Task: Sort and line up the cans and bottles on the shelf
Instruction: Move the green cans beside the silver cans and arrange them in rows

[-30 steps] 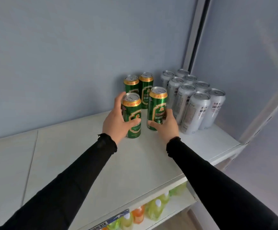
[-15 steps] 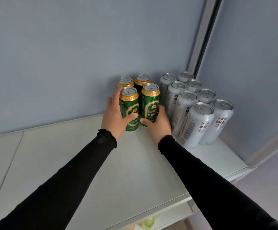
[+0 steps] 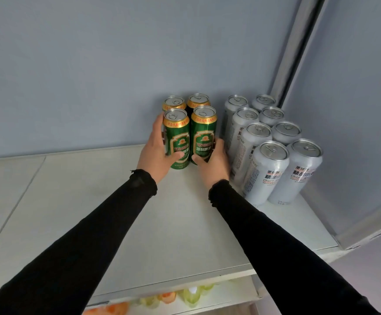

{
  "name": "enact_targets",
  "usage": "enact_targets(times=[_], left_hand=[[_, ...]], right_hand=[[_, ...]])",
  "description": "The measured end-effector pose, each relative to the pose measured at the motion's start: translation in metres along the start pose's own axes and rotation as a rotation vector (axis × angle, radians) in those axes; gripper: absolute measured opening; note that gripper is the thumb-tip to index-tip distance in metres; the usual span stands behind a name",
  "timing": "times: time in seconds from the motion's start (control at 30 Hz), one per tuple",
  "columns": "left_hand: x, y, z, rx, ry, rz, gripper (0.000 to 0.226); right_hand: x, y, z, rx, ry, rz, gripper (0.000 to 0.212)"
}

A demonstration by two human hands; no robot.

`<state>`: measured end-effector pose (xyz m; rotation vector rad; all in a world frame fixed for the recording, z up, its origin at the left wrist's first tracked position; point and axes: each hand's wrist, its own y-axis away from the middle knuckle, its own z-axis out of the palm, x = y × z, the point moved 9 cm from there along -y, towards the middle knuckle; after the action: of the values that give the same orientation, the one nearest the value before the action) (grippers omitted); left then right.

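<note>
Two green cans with gold rims stand at the front of a two-by-two green block near the back wall. My left hand (image 3: 154,153) grips the front left green can (image 3: 177,142), thumb across its front. My right hand (image 3: 212,165) grips the front right green can (image 3: 204,135) low on its side. Behind them stand two more green cans (image 3: 186,101), touching the front pair. To the right, several silver cans (image 3: 266,171) stand in two rows running toward the corner. All rest on the white shelf (image 3: 139,223).
The grey back wall and a side panel (image 3: 355,110) close the corner on the right. A narrow gap separates the green block from the silver rows. Below the shelf's front edge, several green and orange bottles (image 3: 191,295) show on a lower shelf.
Both hands have slid the two front green cans back toward the wall until they sit right against the rear pair. The view has tilted up and closer.
</note>
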<state>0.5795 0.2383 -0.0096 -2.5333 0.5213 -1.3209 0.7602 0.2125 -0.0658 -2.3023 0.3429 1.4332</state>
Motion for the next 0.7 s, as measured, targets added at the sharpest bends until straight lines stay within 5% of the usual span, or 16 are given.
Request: enact_targets(times=[0.27, 0.33, 0.43, 0.7], left_hand=[[-0.006, 0.013, -0.009, -0.083, -0.14, -0.05, 0.115], [-0.011, 0.022, -0.024, -0.08, -0.233, -0.059, 0.107], [-0.012, 0.04, -0.052, -0.048, -0.348, -0.038, 0.088], [-0.042, 0.109, -0.147, 0.011, -0.519, -0.091, 0.059]], right_hand=[[0.002, 0.017, 0.001, -0.139, -0.027, -0.006, 0.098], [-0.009, 0.039, -0.015, -0.122, 0.002, -0.042, 0.093], [-0.047, 0.079, -0.026, -0.049, 0.092, -0.334, 0.07], [-0.113, 0.123, 0.09, -0.438, 0.366, -0.562, 0.051]])
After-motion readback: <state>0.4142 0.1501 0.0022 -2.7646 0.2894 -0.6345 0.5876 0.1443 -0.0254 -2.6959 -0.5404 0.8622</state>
